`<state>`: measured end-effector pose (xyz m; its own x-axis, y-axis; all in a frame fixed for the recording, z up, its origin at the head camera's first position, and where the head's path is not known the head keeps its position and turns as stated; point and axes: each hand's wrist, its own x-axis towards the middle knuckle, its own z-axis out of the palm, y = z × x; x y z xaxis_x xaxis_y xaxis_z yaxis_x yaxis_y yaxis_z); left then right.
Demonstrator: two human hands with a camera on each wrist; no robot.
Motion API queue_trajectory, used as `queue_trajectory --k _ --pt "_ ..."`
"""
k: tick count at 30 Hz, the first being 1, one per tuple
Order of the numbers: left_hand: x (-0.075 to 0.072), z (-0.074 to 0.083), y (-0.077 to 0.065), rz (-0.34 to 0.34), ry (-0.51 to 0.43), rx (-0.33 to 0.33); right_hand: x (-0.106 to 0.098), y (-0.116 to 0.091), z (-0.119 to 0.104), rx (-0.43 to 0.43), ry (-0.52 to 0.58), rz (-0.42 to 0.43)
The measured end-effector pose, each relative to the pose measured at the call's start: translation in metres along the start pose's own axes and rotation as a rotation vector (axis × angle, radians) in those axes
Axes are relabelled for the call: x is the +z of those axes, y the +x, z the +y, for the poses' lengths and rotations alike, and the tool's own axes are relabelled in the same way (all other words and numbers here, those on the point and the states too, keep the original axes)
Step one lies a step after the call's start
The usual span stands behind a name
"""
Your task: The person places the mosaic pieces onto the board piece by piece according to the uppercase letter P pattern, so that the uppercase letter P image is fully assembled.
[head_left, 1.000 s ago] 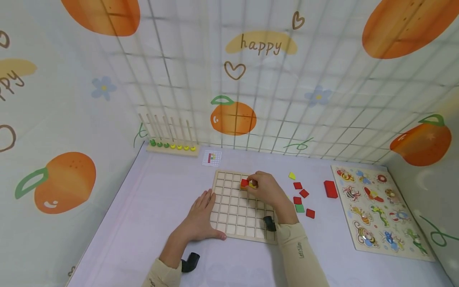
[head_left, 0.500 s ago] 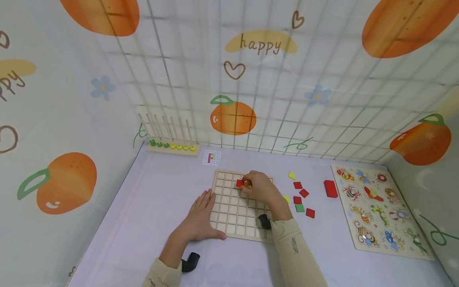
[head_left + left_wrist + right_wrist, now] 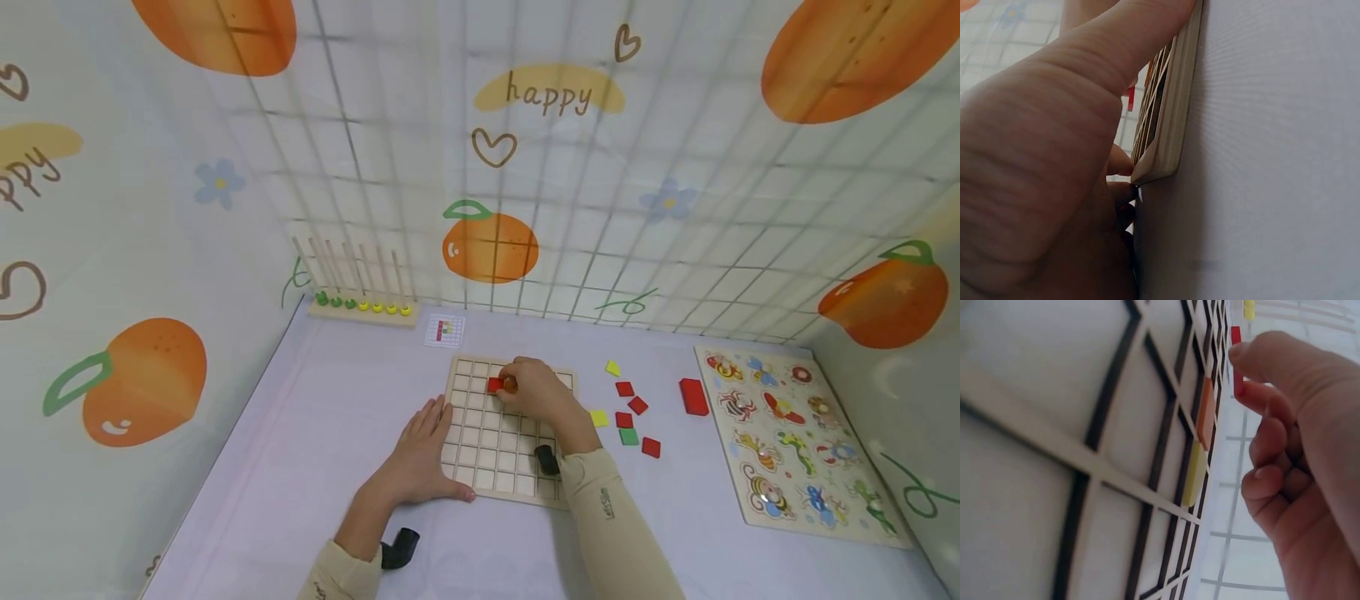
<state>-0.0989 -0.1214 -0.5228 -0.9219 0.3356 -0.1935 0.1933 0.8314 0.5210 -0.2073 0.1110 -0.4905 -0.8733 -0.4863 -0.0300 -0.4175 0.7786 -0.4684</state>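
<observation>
Fingers of the right hand (image 3: 538, 392) pinch a red tile (image 3: 495, 385) at their tips, over the gridded board (image 3: 486, 458); I'd lower it level and square, letting the wide-spread left hand (image 3: 422, 460) brace the edge beside it.

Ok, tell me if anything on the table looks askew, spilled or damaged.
Nothing looks spilled or damaged. The only untidy bit is the loose tiles right of the grid board: they lie scattered at differing angles, outside its neat squares.
</observation>
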Motion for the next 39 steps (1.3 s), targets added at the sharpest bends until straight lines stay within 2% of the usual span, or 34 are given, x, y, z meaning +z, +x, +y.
queue_trajectory --k 12,19,39 --pt "-0.0004 0.0017 0.0007 0.002 -0.003 0.001 0.0018 0.0054 0.0004 0.04 -0.026 -0.035" --pt "0.001 0.0003 -0.0008 0.008 -0.005 -0.003 0.0024 0.0086 -0.002 0.068 0.005 -0.058" --pt "-0.0005 0.0006 0.001 0.005 0.002 0.001 0.0022 0.0079 -0.0052 0.139 0.063 -0.038"
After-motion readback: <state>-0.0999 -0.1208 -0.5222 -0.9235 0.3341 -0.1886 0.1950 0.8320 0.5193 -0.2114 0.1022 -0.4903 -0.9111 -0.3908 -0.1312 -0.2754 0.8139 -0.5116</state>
